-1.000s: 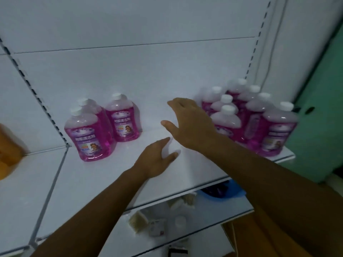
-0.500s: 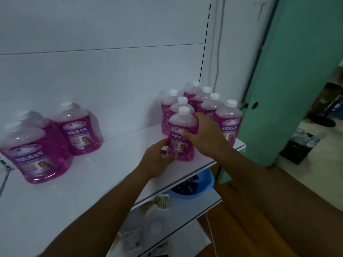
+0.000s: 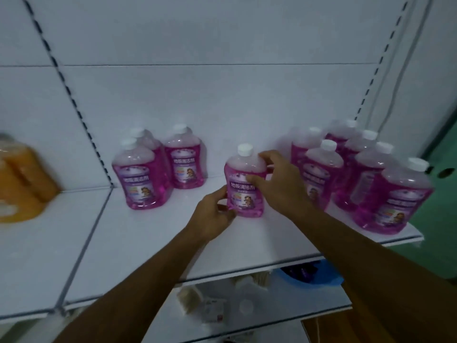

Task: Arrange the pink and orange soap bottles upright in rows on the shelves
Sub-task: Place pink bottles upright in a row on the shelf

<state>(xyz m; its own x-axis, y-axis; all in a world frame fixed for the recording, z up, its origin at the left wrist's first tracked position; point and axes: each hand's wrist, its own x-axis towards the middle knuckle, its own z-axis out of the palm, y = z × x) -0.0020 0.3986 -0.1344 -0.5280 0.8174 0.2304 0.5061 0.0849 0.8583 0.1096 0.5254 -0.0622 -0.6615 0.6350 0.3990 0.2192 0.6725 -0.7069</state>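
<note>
At the middle of the white shelf [image 3: 153, 243], your two hands hold one pink soap bottle [image 3: 244, 186] between them, upright, its base on or just above the board; the blur makes it hard to tell which. Your right hand [image 3: 279, 184] wraps the bottle's right shoulder, thumb lying across the top of the purple label and fingers curled round behind the neck. Your left hand [image 3: 212, 214] grips the lower left corner, fingertips pressed against the label's edge. The bottle's white cap [image 3: 245, 149] stands clear above both hands.

To the left of it, well apart, three pink bottles [image 3: 158, 169] stand upright near the back panel: two one behind the other, and a third just beside them on the right. To the right of your held bottle, a cluster of pink bottles [image 3: 358, 174] stands packed together, running from the back panel out to the shelf's front right corner, the nearest one [image 3: 398, 201] standing at the edge.

On the neighbouring shelf section at far left, orange bottles [image 3: 22, 179] sit blurred at the frame's edge. Below the shelf board, a lower shelf [image 3: 284, 305] carries small pale packets and a blue basin [image 3: 311, 278]. A slotted upright [image 3: 74, 100] runs down the white back panel, and a green door [image 3: 445, 169] borders the right side
</note>
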